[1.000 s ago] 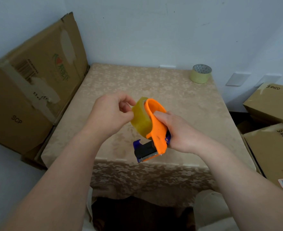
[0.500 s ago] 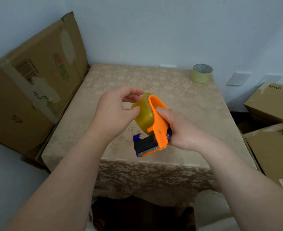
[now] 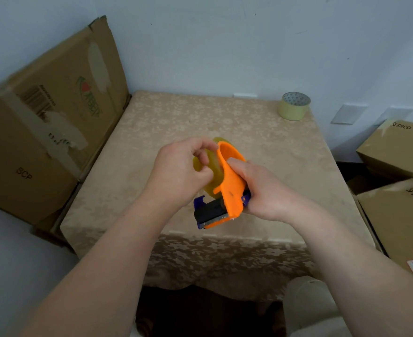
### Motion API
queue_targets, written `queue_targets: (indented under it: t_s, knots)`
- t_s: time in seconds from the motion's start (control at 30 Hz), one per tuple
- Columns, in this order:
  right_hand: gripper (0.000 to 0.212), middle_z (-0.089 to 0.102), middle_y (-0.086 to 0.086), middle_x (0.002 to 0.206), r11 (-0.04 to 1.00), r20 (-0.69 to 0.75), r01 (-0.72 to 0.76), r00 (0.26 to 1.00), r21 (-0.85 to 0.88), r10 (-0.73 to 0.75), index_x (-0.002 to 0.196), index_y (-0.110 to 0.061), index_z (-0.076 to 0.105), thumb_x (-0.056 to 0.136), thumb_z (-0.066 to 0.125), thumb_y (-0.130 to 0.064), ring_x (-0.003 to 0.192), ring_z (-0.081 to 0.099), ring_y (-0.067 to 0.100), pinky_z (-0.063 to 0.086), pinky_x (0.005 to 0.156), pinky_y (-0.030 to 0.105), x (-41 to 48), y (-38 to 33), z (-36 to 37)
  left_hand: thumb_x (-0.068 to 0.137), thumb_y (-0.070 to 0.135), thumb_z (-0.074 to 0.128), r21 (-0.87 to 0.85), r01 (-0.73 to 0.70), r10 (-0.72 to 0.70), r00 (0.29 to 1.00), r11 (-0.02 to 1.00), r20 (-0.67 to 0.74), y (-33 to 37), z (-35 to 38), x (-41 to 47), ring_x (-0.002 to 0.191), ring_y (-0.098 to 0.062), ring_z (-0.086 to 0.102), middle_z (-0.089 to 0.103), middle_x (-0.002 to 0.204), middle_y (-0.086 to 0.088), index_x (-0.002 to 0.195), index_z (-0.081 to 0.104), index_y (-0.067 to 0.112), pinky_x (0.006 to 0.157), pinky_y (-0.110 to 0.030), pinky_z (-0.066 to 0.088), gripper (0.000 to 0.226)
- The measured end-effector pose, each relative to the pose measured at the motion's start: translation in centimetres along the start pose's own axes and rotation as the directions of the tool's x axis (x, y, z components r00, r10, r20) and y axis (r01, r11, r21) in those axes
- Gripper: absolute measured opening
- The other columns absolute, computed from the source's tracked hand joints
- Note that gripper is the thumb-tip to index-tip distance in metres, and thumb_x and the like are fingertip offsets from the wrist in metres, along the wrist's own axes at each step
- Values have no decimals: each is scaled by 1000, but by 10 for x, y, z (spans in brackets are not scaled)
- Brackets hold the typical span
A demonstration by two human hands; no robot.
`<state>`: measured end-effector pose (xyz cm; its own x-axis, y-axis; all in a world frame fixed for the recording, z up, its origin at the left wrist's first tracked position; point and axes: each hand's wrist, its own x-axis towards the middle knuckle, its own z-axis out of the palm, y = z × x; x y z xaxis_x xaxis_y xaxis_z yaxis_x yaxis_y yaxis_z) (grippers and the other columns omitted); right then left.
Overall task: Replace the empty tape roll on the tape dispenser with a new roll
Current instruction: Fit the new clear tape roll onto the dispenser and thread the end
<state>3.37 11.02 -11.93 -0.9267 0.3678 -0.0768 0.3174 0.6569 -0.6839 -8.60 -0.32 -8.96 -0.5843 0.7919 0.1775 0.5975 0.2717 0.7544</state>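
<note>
Curled tighter since earlier: left hand (image 3: pixel 176 173), fingers pinching yellowish translucent tape roll (image 3: pixel 212 171) on orange plastic tape dispenser (image 3: pixel 232 188). Right hand (image 3: pixel 266 193) gripping dispenser. Step, judged: seating roll; next, threading tape end toward blade.

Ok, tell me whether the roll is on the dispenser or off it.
On: the roll sits against the orange dispenser, left hand pinching it. Whether it is fully seated, cannot tell.

left hand (image 3: pixel 178 176): bare, no glove, ring or watch
right hand (image 3: pixel 266 190): bare, likewise unadorned
forearms: bare, no sleeves in view
</note>
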Motion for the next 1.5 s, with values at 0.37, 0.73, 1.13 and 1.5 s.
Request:
queue_targets:
  t_s: [0.37,0.73,1.13,1.5]
  knots:
    - [38,58,8,89,999,-68,38,997,-25,-39,94,-14,51,67,77,-7,79,59,24,51,67,40,2,2,-6,73,5,63,-54,-38,34,997,998,-74,-3,-1,2,102,-6,60,68,106,7,112,66,24,84,-35,56,43]
    - [51,47,-7,95,997,11,66,998,-50,-66,100,-40,51,73,70,-1,84,48,15,39,65,12,-1,-4,-6,77,9,66,-8,19,-19,997,1000,-70,-4,-15,5,75,-4,62,64,77,11,101,64,26,69,-15,53,30]
    - [42,40,-11,81,992,114,93,990,-87,-83,81,-38,43,79,65,-2,69,42,7,38,60,21,-2,0,-3,73,4,65,-1,15,-15,996,1000,91,-6,-18,5,62,-9,57,62,74,5,85,53,27,58,-19,46,29]
    - [43,59,8,90,996,43,-7,999,-84,11,80,-33,44,68,74,-4,80,59,24,50,64,35,0,1,-9,79,2,55,-135,34,-23,996,990,89,-8,-19,8,76,-6,56,54,76,8,99,60,25,72,-19,50,31]
